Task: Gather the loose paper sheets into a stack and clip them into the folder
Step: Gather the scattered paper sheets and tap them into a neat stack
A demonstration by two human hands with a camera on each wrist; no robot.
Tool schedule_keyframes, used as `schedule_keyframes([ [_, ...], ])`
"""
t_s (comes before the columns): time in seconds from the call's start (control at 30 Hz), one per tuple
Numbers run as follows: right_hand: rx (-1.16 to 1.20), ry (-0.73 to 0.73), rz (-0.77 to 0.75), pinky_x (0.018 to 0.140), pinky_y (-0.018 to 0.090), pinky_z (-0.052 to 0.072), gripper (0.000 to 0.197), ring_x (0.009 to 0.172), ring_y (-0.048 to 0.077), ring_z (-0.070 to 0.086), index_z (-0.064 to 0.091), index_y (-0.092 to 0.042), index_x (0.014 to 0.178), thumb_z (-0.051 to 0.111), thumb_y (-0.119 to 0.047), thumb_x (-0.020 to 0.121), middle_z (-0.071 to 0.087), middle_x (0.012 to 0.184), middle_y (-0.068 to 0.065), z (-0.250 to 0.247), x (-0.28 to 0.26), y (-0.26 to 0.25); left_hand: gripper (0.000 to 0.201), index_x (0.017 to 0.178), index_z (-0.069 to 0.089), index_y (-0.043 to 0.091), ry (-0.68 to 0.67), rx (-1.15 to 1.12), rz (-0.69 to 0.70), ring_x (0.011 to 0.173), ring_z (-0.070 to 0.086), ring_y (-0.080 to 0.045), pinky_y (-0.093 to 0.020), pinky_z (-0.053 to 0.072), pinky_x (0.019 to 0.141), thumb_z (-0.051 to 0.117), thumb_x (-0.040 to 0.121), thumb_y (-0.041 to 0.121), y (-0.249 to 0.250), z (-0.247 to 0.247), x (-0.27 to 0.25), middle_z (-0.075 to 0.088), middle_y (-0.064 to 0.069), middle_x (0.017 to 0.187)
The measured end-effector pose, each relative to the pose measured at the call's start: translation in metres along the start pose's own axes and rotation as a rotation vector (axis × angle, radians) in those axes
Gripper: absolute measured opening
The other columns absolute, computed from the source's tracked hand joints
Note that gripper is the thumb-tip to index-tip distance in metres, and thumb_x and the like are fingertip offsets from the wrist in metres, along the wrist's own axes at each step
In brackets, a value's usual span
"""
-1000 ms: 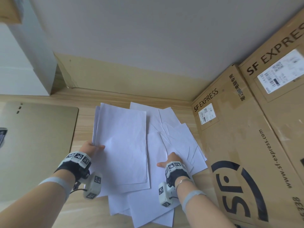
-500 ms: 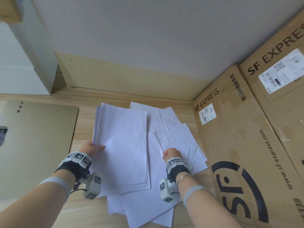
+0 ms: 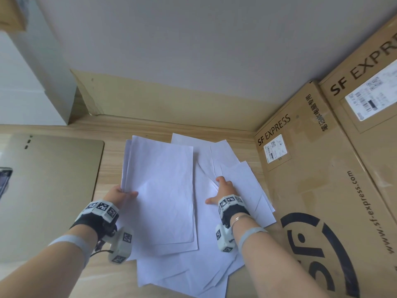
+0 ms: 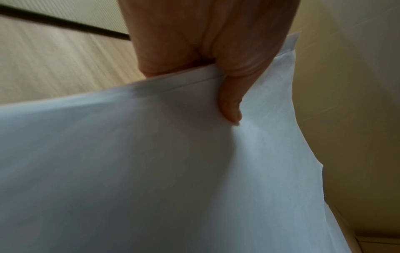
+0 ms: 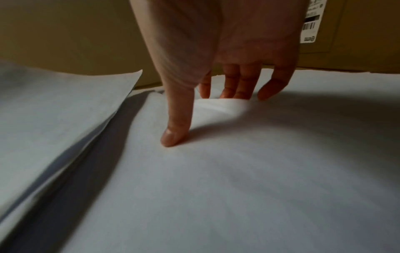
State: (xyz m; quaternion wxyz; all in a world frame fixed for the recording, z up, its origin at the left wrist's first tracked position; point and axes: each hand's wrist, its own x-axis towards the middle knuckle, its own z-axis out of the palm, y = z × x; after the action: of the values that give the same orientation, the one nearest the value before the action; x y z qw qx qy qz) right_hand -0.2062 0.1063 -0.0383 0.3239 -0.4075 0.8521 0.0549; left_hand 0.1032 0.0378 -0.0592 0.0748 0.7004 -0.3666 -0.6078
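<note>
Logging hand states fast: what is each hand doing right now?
Left hand: thumb and fingers pinch the edge of a raised stack of sheets.
Right hand: open, fingertips pressing on the loose sheets, holding nothing.

Support surface: light wood-grain table (image 3: 111, 160). Lying directly on it: a spread of loose white paper sheets (image 3: 232, 173), overlapping at differing angles, at centre; a flat tan folder (image 3: 51, 190) at left, just beside the sheets; brown cardboard boxes (image 3: 322, 179) printed "SF EXPRESS" standing along the right side
</note>
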Motion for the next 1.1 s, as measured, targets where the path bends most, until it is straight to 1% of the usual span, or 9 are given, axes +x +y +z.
schedule_keyframes([
  [0.17,0.032,-0.035,0.04,0.096,0.031,0.046,0.05,0.118,0.027,0.055,0.053,-0.01,0.117,0.074,-0.031,0.076,0.056,0.13,0.009,-0.002,0.005,0.004,0.042,0.117,0.057,-0.009,0.004,-0.009,-0.002,0.105,0.061,-0.044,-0.052,0.046,0.099,0.067,0.082,0.012,0.002,0.001,0.0,0.063,-0.028,0.112],
  [0.37,0.083,0.062,0.104,0.1,0.031,0.042,0.065,0.121,0.029,0.052,0.047,-0.004,0.132,0.07,-0.035,0.08,0.04,0.137,0.013,0.002,0.005,0.002,0.044,0.117,0.057,-0.008,0.008,0.005,-0.002,0.105,0.06,-0.043,-0.052,0.045,0.099,0.069,0.081,0.016,0.004,0.002,-0.001,0.063,-0.027,0.111],
  [0.43,0.068,0.057,0.085,0.096,0.032,0.044,0.062,0.118,0.029,0.054,0.047,-0.007,0.131,0.071,-0.031,0.079,0.043,0.134,0.013,0.005,0.003,0.001,0.041,0.116,0.056,-0.007,0.011,0.015,-0.002,0.105,0.06,-0.042,-0.05,0.045,0.099,0.067,0.083,0.014,0.006,0.004,-0.004,0.062,-0.024,0.105],
  [0.53,0.169,0.131,0.049,0.085,0.035,0.05,0.04,0.093,0.028,0.061,0.046,-0.013,0.113,0.069,-0.017,0.081,0.059,0.113,0.014,0.006,0.0,0.003,0.04,0.117,0.055,-0.007,0.01,0.007,-0.006,0.106,0.06,-0.043,-0.05,0.045,0.099,0.066,0.083,0.012,0.006,0.006,-0.007,0.061,-0.022,0.102],
  [0.57,0.199,0.156,0.04,0.085,0.035,0.05,0.036,0.093,0.028,0.061,0.047,-0.012,0.114,0.066,-0.014,0.083,0.061,0.114,0.013,0.003,-0.001,0.005,0.041,0.118,0.056,-0.007,0.01,0.004,-0.006,0.107,0.06,-0.043,-0.051,0.045,0.099,0.066,0.083,0.012,0.007,0.006,-0.007,0.061,-0.022,0.102],
  [0.7,0.263,0.209,0.081,0.097,0.036,0.045,0.035,0.117,0.03,0.057,0.054,-0.007,0.127,0.053,-0.017,0.094,0.057,0.132,0.014,-0.02,-0.004,0.021,0.041,0.117,0.055,-0.006,0.021,0.0,-0.016,0.108,0.059,-0.043,-0.05,0.045,0.099,0.067,0.083,0.013,0.008,0.006,-0.008,0.06,-0.022,0.103],
  [0.9,0.405,0.4,0.094,0.086,0.046,0.05,0.029,0.102,0.042,0.061,0.058,0.011,0.104,0.049,-0.015,0.095,0.063,0.109,0.029,-0.067,-0.005,0.057,0.041,0.117,0.057,-0.006,0.037,-0.013,-0.029,0.105,0.061,-0.042,-0.052,0.046,0.098,0.067,0.081,0.012,0.006,0.004,-0.007,0.064,-0.027,0.113],
  [1.0,0.492,0.463,0.09,0.074,0.034,0.048,0.027,0.084,0.033,0.06,0.061,0.008,0.098,0.048,-0.015,0.095,0.066,0.103,0.026,-0.083,-0.005,0.07,0.037,0.116,0.056,-0.008,0.033,-0.001,-0.019,0.095,0.06,-0.036,-0.046,0.047,0.095,0.065,0.083,0.008,0.007,0.004,-0.01,0.063,-0.023,0.103],
  [1.1,0.586,0.5,0.071,0.072,0.027,0.04,0.027,0.08,0.028,0.057,0.063,0.007,0.099,0.047,-0.015,0.095,0.066,0.102,0.026,-0.088,-0.003,0.075,0.034,0.116,0.056,-0.006,0.024,-0.005,-0.015,0.09,0.056,-0.033,-0.042,0.047,0.09,0.062,0.084,0.005,0.006,0.006,-0.008,0.059,-0.02,0.098],
])
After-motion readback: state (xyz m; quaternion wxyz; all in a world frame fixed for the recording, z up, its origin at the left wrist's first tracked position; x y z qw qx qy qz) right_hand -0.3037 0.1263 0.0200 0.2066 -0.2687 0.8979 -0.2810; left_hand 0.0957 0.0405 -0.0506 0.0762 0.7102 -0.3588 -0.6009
